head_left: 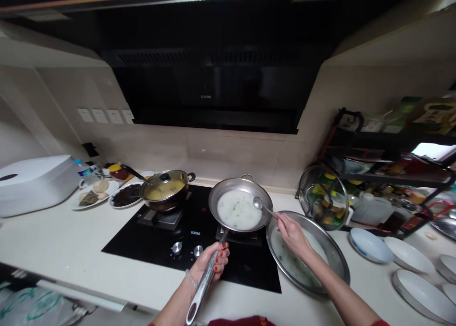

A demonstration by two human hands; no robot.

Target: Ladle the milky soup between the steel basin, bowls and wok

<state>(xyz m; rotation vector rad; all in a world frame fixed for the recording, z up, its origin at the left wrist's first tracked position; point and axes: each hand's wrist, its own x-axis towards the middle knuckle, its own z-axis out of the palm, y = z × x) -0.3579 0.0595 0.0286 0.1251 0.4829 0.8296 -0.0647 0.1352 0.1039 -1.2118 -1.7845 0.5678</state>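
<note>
My left hand (211, 263) is wrapped round the long metal handle of a wok (263, 191) on the right burner. White liquid (235, 209) with green bits lies in the wok. A metal spoon (258, 202) is in my right hand (290, 231), its bowl at the right side of the liquid. Below my right forearm stands a wide steel basin (344, 264) holding a similar whitish liquid with green bits; the arm hides part of it.
A lidded pan (166, 193) sits on the left burner of the black hob (142, 245). Plates of food (96, 193) stand farther left. At right are several bowls (370, 245), a glass lid (324, 197) and a crowded rack (392, 174). A range hood (213, 93) hangs above.
</note>
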